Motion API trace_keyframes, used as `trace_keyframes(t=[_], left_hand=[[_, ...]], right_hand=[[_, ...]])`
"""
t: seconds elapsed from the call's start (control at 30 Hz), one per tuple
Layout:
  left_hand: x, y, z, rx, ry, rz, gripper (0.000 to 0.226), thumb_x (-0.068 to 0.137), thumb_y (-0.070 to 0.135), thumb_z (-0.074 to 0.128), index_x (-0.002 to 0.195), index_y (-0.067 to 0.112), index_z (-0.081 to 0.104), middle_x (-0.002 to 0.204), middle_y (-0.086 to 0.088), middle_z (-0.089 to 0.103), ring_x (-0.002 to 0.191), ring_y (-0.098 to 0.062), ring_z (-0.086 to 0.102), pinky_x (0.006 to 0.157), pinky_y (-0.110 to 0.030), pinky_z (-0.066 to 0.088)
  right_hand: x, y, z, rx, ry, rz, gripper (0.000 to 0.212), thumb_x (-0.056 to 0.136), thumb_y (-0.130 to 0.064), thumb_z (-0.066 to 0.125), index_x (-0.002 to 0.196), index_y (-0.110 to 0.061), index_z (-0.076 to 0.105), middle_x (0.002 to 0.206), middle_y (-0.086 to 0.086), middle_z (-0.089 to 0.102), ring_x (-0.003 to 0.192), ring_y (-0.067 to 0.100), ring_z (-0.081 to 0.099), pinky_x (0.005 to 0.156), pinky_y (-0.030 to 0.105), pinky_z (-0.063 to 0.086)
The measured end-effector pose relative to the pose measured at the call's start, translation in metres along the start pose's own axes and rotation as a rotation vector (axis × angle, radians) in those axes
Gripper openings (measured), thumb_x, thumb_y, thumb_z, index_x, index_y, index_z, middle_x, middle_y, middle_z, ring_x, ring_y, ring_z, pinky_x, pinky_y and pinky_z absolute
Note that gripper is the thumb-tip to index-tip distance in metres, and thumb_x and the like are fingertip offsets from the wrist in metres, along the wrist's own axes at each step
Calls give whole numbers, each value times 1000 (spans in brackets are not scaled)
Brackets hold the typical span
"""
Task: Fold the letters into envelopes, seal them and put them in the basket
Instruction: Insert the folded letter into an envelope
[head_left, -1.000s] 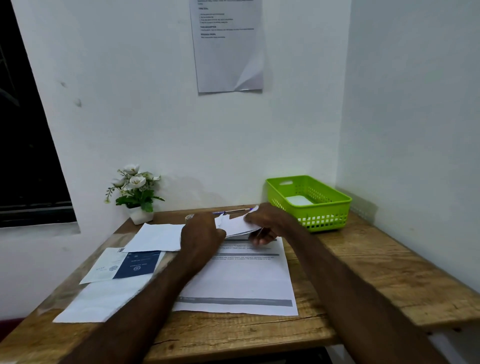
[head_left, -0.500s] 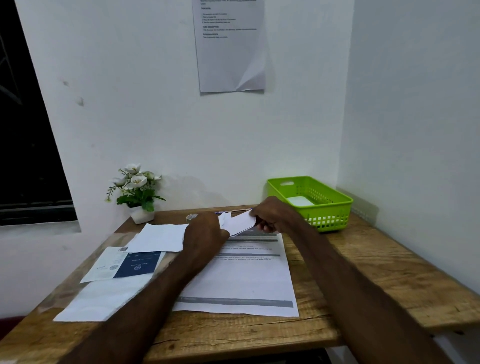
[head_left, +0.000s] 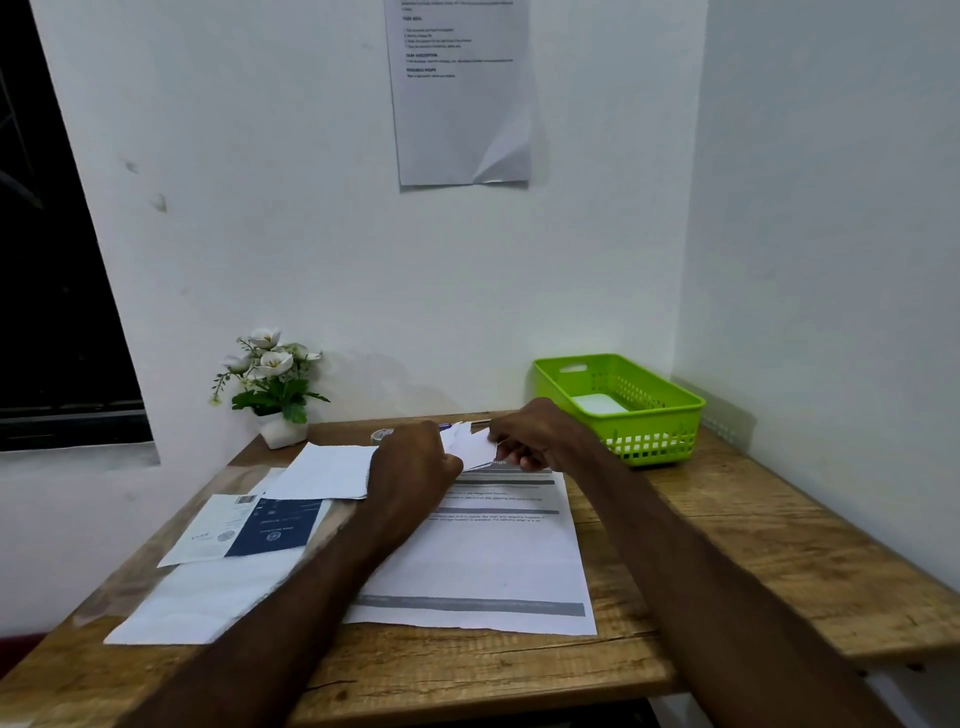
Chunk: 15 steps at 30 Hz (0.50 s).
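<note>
A small white envelope (head_left: 474, 447) is held just above the far end of a large printed letter (head_left: 483, 561) on the wooden table (head_left: 753, 530). My left hand (head_left: 413, 462) grips its left end and my right hand (head_left: 535, 434) pinches its right end. Behind them a few more white paper pieces peek out. The green basket (head_left: 670, 415) stands at the back right with a white envelope (head_left: 597, 402) lying in it.
White sheets (head_left: 322, 470) and a blank sheet (head_left: 208, 597) lie to the left, with a dark blue booklet (head_left: 275, 527) on a printed card. A potted white flower (head_left: 275, 384) stands at the back left. A tape roll (head_left: 382, 434) and pen lie behind my hands.
My right hand has lifted off the letter and risen slightly with the envelope's right end. The left hand has stayed in place.
</note>
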<state>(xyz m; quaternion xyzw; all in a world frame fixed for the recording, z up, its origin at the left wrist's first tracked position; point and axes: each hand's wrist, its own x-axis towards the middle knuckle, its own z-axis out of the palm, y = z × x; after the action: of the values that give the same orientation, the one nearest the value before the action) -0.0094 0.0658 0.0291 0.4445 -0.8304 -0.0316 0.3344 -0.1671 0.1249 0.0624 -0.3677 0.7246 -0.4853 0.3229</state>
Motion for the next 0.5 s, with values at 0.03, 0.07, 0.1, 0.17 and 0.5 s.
trace_keyframes(t=[0.03, 0.07, 0.1, 0.17, 0.5], left_hand=[[0, 1, 0, -6, -5, 1, 18, 81, 29, 65, 91, 14, 68, 94, -6, 72, 90, -26, 64, 64, -30, 34], [0, 1, -1, -14, -10, 5, 17, 81, 29, 65, 89, 15, 68, 93, -6, 72, 90, -26, 64, 64, -30, 34], [0, 1, -1, -25, -13, 8, 15, 81, 29, 65, 86, 15, 66, 91, -6, 72, 89, -27, 64, 64, -30, 35], [-1, 2, -2, -48, -16, 20, 15, 81, 29, 64, 79, 15, 59, 86, -7, 70, 86, -27, 63, 63, -31, 34], [-7, 7, -1, -177, 37, 65, 33, 89, 46, 66, 72, 21, 52, 76, -2, 69, 77, -24, 62, 64, -31, 35]], right_hand=[[0, 0, 0, 5, -3, -2, 11, 86, -1, 62, 76, 1, 61, 62, 12, 59, 38, 13, 41, 35, 15, 33], [0, 0, 1, 10, -3, -9, 15, 87, -1, 63, 73, -1, 60, 61, 11, 58, 38, 12, 40, 35, 15, 32], [1, -1, 2, 19, 0, -21, 17, 87, -1, 64, 71, -3, 60, 60, 9, 57, 39, 12, 40, 34, 15, 31], [2, -2, 6, 38, 3, -40, 18, 86, -3, 67, 70, -6, 60, 58, 6, 55, 40, 11, 40, 34, 15, 29], [1, 6, 15, 19, 29, -133, 25, 72, -5, 80, 59, -13, 59, 53, 3, 44, 37, 8, 33, 37, 15, 21]])
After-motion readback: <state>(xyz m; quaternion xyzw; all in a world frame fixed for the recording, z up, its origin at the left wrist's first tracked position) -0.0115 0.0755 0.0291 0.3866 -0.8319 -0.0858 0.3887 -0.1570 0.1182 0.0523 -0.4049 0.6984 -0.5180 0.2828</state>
